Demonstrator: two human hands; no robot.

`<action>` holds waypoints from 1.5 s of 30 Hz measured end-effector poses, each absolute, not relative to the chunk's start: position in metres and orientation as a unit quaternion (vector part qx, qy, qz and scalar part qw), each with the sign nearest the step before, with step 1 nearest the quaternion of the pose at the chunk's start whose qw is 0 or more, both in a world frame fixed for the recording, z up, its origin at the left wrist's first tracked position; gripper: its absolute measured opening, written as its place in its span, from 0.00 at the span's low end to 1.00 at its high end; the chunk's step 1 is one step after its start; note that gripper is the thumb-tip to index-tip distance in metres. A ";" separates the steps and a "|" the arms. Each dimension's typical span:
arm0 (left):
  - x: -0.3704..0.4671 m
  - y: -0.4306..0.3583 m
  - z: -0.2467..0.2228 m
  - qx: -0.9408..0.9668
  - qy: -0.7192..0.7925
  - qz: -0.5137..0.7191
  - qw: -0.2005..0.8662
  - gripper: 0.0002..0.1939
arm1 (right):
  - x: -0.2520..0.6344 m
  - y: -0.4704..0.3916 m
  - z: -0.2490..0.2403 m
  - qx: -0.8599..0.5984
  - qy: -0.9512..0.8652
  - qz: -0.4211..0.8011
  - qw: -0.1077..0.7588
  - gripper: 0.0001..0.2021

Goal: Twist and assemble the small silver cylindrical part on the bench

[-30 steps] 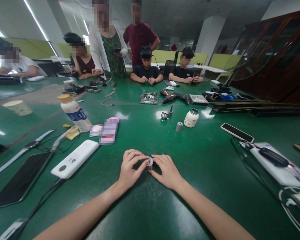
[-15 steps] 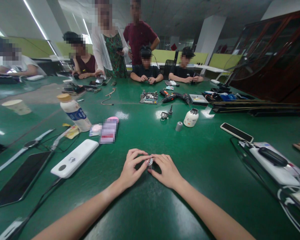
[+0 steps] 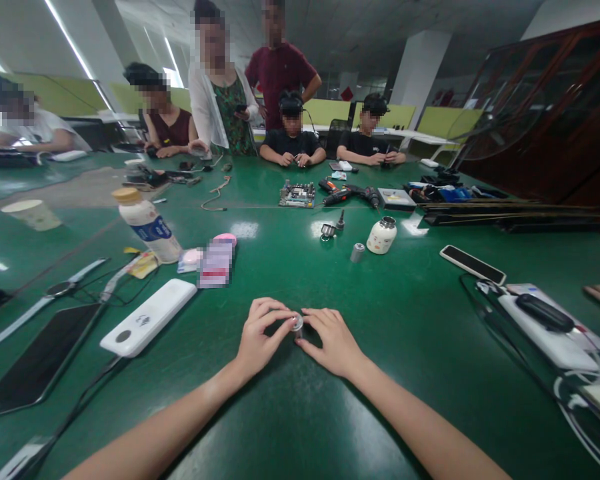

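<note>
A small metal cylinder [image 3: 298,325] stands upright on the green table [image 3: 290,420], between my hands. The thumb and fingers of my left hand [image 3: 263,333] close on its left side near the top. My right hand [image 3: 333,340] curves round the other side, thumb and fingertips at the cylinder with a gap inside the curl. Farther off stand a second metal cylinder [image 3: 358,252], a cream bottle [image 3: 382,235] without a lid, a metal cap with a ring [image 3: 327,232] and a dark pointed part [image 3: 341,220].
At the left lie a white power bank [image 3: 149,319], a tablet [image 3: 40,357] and a standing drink bottle [image 3: 147,227]. A phone [image 3: 473,265] and a white power strip [image 3: 547,330] with cables are at the right. A circuit board [image 3: 297,195] and drills [image 3: 347,193] lie ahead. Several people surround the table.
My left hand has shifted slightly left, and its index finger has drawn back from the cylinder's top, which shows more now. My right hand is nearly still.
</note>
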State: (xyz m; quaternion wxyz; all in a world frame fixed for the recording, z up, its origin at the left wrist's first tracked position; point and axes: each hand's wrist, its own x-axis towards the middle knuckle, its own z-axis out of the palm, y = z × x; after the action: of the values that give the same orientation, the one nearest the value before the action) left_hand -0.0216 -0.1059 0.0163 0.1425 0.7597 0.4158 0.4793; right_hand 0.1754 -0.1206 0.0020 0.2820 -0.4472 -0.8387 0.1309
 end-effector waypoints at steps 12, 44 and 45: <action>-0.027 -0.101 -0.004 0.745 0.582 0.318 0.062 0.07 | 0.175 -0.121 0.003 -0.451 -0.837 0.147 0.274 0.15; -0.022 -0.106 0.017 0.797 0.391 0.427 0.170 0.12 | 0.175 -0.120 0.003 -0.443 -0.839 0.138 0.284 0.15; -0.022 -0.106 0.017 0.798 0.390 0.428 0.168 0.12 | 0.175 -0.120 0.003 -0.442 -0.839 0.138 0.285 0.15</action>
State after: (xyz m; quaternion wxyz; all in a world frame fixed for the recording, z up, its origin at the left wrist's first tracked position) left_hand -0.0217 -0.1062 0.0175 0.1680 0.7977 0.3896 0.4285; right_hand 0.1750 -0.1200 0.0027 0.2848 -0.4419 -0.8395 0.1375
